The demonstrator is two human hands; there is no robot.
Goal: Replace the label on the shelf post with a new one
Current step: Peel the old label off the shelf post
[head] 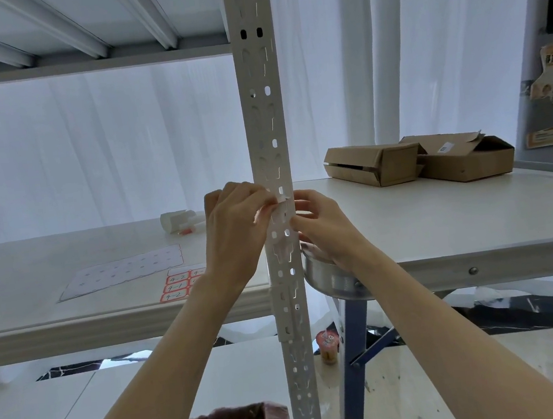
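Observation:
A white perforated shelf post (262, 114) runs top to bottom through the middle of the view. At mid height a small whitish label (281, 208) sits on the post. My left hand (236, 227) pinches its left edge with thumb and fingertips. My right hand (325, 224) touches the post's right edge beside the label, fingers curled against it. On the shelf board to the left lies a sheet of red-bordered labels (182, 283) with handwritten numbers, and next to it an empty white backing sheet (123, 271).
A white bottle (180, 222) lies on the left shelf board (57, 324). Two cardboard boxes (417, 160) sit on the white table (442, 225) at the right. A metal bowl (335, 282) sits at the table edge behind the post. A drink cup (328, 346) stands on the floor.

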